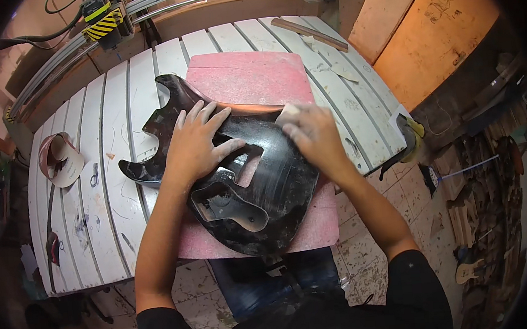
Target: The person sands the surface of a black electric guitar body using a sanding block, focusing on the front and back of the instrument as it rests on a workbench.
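Note:
A black electric guitar body with cut-out cavities lies on a pink foam board. Its upper edge shows a bare brownish strip, and dusty scuffs cover the glossy face. My left hand rests on the body near the horns, fingers spread, holding nothing. At the upper right edge my right hand, slightly blurred, is closed on a small pale piece of sandpaper pressed to the body. White dust coats the fingers of both hands.
Underneath is a white slatted table. A cap lies at its left, a wooden strip at the far right. A machine gantry with a striped head spans the back. Wood pieces are stacked on the right.

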A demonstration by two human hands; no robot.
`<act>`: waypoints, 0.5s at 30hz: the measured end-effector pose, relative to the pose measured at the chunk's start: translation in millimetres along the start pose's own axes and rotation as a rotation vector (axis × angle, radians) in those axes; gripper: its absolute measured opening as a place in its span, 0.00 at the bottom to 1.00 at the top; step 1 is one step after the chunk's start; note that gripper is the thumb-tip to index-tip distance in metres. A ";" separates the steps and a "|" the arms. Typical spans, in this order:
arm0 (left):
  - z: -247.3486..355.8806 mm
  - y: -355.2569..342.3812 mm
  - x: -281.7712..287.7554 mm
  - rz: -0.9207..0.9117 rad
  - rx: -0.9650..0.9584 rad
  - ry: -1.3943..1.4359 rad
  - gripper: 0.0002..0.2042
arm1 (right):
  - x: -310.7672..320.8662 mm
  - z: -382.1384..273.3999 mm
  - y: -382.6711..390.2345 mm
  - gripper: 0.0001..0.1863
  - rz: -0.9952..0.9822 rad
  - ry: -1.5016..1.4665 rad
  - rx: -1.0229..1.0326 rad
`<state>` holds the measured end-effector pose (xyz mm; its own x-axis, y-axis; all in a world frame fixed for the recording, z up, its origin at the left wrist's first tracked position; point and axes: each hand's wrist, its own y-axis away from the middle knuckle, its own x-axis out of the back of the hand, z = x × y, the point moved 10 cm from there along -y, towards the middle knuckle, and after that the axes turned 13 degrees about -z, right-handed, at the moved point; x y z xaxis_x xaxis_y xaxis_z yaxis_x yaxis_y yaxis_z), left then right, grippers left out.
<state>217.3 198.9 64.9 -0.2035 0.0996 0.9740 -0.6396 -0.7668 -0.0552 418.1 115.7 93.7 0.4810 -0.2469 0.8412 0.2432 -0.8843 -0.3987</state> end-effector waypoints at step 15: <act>-25.8 -43.6 -17.5 -0.146 0.176 -0.026 0.40 | -19.7 -87.0 39.5 0.10 -0.053 -0.069 0.136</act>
<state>229.6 246.9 44.6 -0.0980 0.2031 0.9742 -0.5212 -0.8444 0.1237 345.0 51.2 93.2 0.5199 -0.1699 0.8371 0.3796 -0.8320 -0.4046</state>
